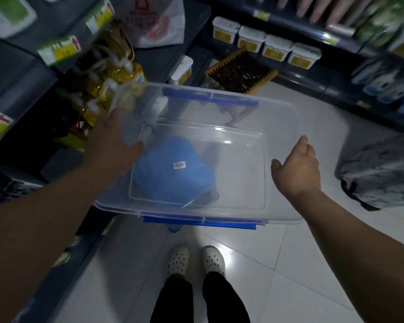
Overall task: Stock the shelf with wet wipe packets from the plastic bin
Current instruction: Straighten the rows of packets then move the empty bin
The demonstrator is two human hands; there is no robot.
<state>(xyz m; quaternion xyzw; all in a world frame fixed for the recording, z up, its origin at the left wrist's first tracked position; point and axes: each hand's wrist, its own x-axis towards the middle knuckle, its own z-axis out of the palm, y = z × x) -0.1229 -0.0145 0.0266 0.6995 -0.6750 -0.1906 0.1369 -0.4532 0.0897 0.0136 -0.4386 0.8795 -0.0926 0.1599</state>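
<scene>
A clear plastic bin with blue latches hangs tilted over the aisle floor. My left hand grips its left rim, thumb inside the bin. My right hand is open beside the right wall, fingers spread; whether it touches the bin I cannot tell. No wet wipe packets show inside the bin. A blue object with a small white label shows through the clear bottom. Blurred green and white packs fill the shelf at the upper right.
Dark shelves line both sides. Yellow bottles stand on the left shelf, and white tubs and a brush sit low at the back. A grey bag lies on the floor at right. My white shoes stand on pale tiles.
</scene>
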